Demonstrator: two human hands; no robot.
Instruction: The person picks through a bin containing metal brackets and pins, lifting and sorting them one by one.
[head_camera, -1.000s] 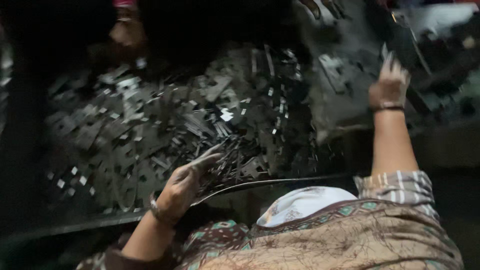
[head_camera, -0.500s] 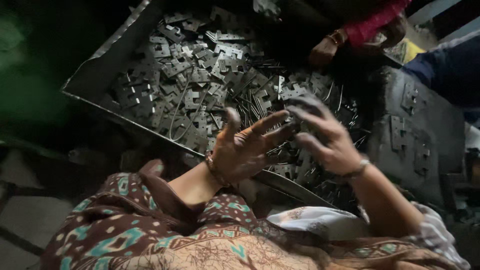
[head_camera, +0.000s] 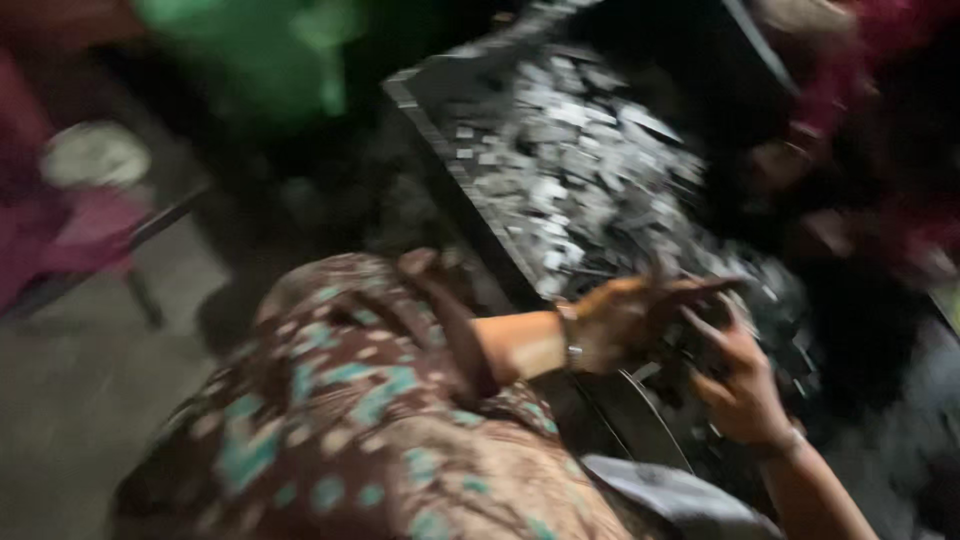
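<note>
View has swung left since 0.5 s ago; hands now close together. Left hand (head_camera: 625, 320) fingers spread open, right hand (head_camera: 740, 385) fingers curled, grip unclear, over metal pieces (head_camera: 580, 190) heaped in tray (head_camera: 440, 140).

Hands at work: two, the left hand (head_camera: 625, 318) and the right hand (head_camera: 742, 385), close together at the near edge of the heap.
Wristbands: two, one on each wrist.
Trays: one dark metal tray (head_camera: 452, 165), running far to near.
Small flat metal pieces (head_camera: 580, 170): too many and too blurred to count.
Other people: one, in red sleeves (head_camera: 880, 130), far right.
</note>
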